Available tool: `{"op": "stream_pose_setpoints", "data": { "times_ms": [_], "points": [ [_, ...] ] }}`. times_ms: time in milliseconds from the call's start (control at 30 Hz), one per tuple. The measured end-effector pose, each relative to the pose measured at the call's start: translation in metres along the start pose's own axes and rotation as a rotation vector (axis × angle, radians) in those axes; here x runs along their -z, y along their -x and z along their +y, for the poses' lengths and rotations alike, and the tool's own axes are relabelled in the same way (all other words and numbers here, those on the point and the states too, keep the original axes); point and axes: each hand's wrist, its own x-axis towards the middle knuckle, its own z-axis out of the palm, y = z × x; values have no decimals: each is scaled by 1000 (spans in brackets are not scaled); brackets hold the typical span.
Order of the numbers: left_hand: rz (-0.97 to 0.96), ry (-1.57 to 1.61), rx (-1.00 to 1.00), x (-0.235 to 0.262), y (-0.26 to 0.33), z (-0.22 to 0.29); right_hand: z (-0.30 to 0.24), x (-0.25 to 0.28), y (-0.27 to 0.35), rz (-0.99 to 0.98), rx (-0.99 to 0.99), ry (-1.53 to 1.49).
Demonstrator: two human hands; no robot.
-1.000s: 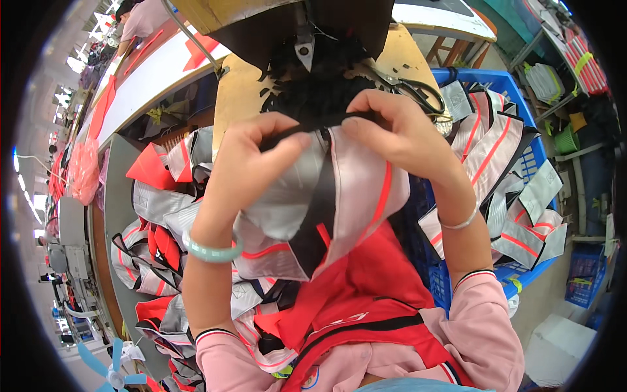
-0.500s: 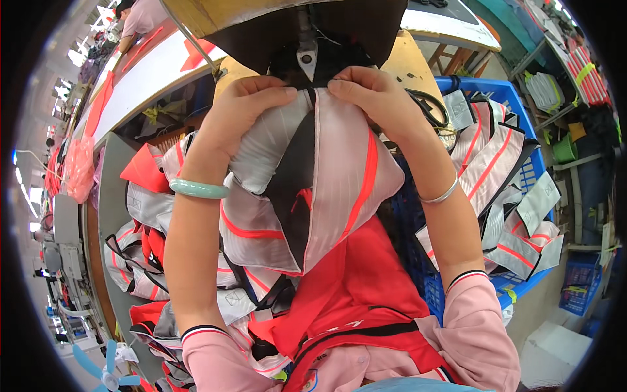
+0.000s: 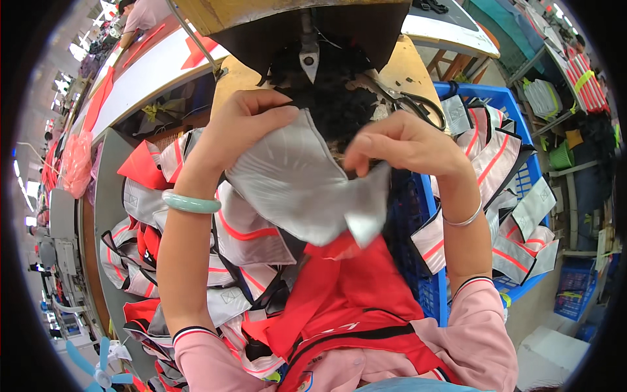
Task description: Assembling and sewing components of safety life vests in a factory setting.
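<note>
My left hand [image 3: 251, 124] pinches the top corner of a silvery-grey fabric piece [image 3: 281, 179] between thumb and fingers. The piece hangs down in front of me, its lower part folding over and smeared by motion. At its right side is my right hand [image 3: 398, 147], fingers curled inward and blurred. Whether they grip the cloth's edge cannot be made out. Just beyond my hands a pointed metal machine part [image 3: 308, 62] hangs below a dark housing. A white-grey piece with a red stripe [image 3: 248, 225] lies below my left hand.
Black-handled scissors [image 3: 418, 108] lie on the wooden machine table, close beyond my right hand. A blue plastic basket [image 3: 532, 163] of striped pieces stands at right. More striped pieces [image 3: 140, 255] are heaped at left. Another person [image 3: 140, 16] leans over a far-left table.
My right hand has moved right and down from the machine's point. The fabric has swung round, now showing its plain grey face. The scissors have come into fuller view.
</note>
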Motion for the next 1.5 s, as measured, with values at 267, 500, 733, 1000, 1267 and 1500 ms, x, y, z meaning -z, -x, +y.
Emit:
{"op": "stream_pose_setpoints", "data": {
  "times_ms": [267,500,733,1000,1267,1500],
  "points": [
    [15,-205,-46,-18,3,11,3,-16,-41,405,49,-155],
    [53,-209,-73,-10,-10,-1,17,-14,-62,425,69,-287],
    [125,-72,-75,-10,-20,1,18,-13,-75,398,110,-601],
    [145,157,-56,-15,-21,-4,17,-18,-81,439,97,-829],
    [42,93,-30,-6,-8,3,3,-6,-42,672,8,350],
    [-454,-317,-64,-60,6,26,-10,-131,-12,338,471,1120]
  ]
}}
